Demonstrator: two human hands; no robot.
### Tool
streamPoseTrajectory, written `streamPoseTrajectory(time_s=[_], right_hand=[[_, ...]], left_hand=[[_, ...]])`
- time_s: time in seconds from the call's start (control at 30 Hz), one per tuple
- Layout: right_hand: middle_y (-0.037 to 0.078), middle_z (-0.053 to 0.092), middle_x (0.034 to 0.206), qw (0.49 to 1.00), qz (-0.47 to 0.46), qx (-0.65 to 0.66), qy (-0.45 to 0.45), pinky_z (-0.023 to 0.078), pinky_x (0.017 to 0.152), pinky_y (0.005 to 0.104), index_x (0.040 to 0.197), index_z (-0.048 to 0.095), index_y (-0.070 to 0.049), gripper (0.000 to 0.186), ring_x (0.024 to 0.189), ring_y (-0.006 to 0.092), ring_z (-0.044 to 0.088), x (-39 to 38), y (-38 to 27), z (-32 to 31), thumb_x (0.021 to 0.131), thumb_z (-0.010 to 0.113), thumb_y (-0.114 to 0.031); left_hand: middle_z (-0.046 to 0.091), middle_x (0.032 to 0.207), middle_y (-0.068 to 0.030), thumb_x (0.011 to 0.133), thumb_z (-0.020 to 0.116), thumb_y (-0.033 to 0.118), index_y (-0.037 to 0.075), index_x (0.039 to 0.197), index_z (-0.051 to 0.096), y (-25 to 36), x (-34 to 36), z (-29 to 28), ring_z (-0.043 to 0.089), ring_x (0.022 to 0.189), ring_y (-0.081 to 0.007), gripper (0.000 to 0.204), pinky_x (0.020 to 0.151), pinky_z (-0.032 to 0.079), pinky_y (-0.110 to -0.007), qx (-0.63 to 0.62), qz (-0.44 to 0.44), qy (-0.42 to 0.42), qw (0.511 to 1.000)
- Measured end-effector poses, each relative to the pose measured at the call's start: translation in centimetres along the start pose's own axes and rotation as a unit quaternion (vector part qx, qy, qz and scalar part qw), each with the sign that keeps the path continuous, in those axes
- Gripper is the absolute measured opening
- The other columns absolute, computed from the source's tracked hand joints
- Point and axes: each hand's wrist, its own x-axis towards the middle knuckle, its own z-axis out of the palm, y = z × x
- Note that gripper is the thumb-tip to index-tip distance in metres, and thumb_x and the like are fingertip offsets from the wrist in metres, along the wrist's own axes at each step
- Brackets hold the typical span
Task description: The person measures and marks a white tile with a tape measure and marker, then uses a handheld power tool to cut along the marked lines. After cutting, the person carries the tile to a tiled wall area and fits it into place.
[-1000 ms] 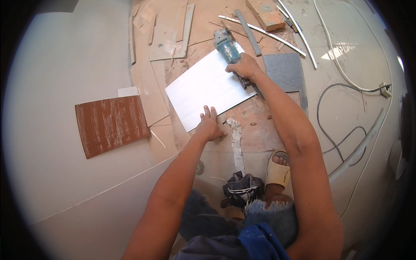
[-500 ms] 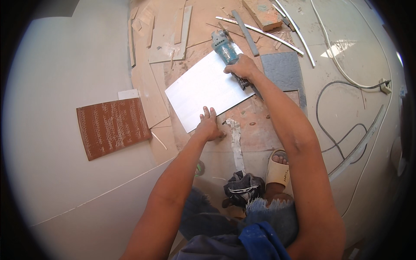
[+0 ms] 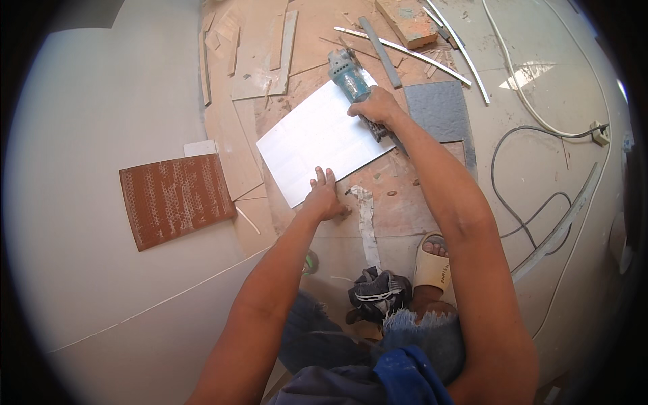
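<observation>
My right hand (image 3: pixel 378 108) is wrapped round the body of a teal angle grinder (image 3: pixel 349 77), whose head lies at the far edge of a white tile (image 3: pixel 317 128). The grinder's disc is too small to make out clearly. On the tile's near edge rests my left hand (image 3: pixel 325 196), fingers stretched out and apart, with the fingertips on the white surface. Beneath the tile is a dusty, stained board (image 3: pixel 398 202). A grey textured tile (image 3: pixel 437 111) lies to the right of the grinder.
To the left is a reddish-brown tile (image 3: pixel 177 200). Cut tile strips (image 3: pixel 287 54) and a block (image 3: pixel 407 25) lie beyond. At right, a dark cable (image 3: pixel 496 162) loops near a white cord (image 3: pixel 516 74). A dark cloth bundle (image 3: pixel 379 295) sits beside my sandalled foot (image 3: pixel 432 263).
Almost nothing differs. The grinder and my right hand have shifted very slightly to the left in the picture; my left hand stays on the tile.
</observation>
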Motion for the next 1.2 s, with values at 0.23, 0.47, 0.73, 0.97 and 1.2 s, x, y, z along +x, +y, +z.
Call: streamPoseTrajectory(time_s=[0.23, 0.47, 0.73, 0.97, 1.2], right_hand=[[0.028, 0.069, 0.106, 1.000, 0.018, 0.005, -0.001, 0.056, 0.080, 0.0358, 0.114, 0.062, 0.016, 0.077, 0.092, 0.0327, 0.071, -0.5, -0.1, -0.2, 0.061, 0.083, -0.035], [0.029, 0.068, 0.109, 1.000, 0.023, 0.010, -0.015, 0.055, 0.085, 0.0366, 0.118, 0.061, 0.015, 0.079, 0.098, 0.0341, 0.069, -0.9, -0.1, -0.4, 0.061, 0.083, -0.035], [0.031, 0.065, 0.119, 0.998, 0.037, -0.003, -0.043, 0.053, 0.094, 0.0380, 0.125, 0.057, 0.014, 0.085, 0.109, 0.0372, 0.066, -1.2, -0.2, -0.8, 0.062, 0.083, -0.038], [0.030, 0.066, 0.116, 0.999, 0.032, -0.007, -0.041, 0.053, 0.093, 0.0371, 0.122, 0.059, 0.014, 0.083, 0.107, 0.0369, 0.068, -1.5, -0.2, -1.0, 0.062, 0.083, -0.039], [0.030, 0.067, 0.115, 0.999, 0.034, 0.003, -0.037, 0.054, 0.092, 0.0369, 0.120, 0.061, 0.013, 0.081, 0.106, 0.0368, 0.068, -1.7, 0.2, -1.0, 0.061, 0.083, -0.038]], left_hand=[[-0.002, 0.160, -0.0362, 0.072, 0.085, 0.044, -0.005, 0.156, 0.002, 0.0, 0.0, 0.0, 0.018, 0.145, -0.0560, 0.128, 0.118, 0.033, -0.049, 0.002, 0.002, 0.002, 1.000], [-0.002, 0.160, -0.0365, 0.071, 0.085, 0.044, -0.006, 0.156, 0.002, -0.1, 0.1, 0.1, 0.018, 0.145, -0.0564, 0.129, 0.118, 0.033, -0.050, 0.000, 0.004, 0.004, 1.000], [-0.003, 0.160, -0.0362, 0.070, 0.086, 0.043, -0.006, 0.156, 0.002, 0.0, 0.1, 0.1, 0.016, 0.145, -0.0561, 0.130, 0.118, 0.032, -0.049, -0.002, 0.000, 0.002, 1.000], [-0.003, 0.161, -0.0355, 0.069, 0.086, 0.043, -0.006, 0.156, 0.001, -0.2, 0.2, 0.2, 0.015, 0.146, -0.0554, 0.131, 0.118, 0.031, -0.048, -0.005, 0.000, 0.002, 1.000], [-0.004, 0.161, -0.0355, 0.069, 0.086, 0.043, -0.006, 0.156, 0.001, -0.1, 0.3, 0.2, 0.015, 0.146, -0.0555, 0.131, 0.119, 0.031, -0.049, -0.009, -0.002, -0.001, 1.000]])
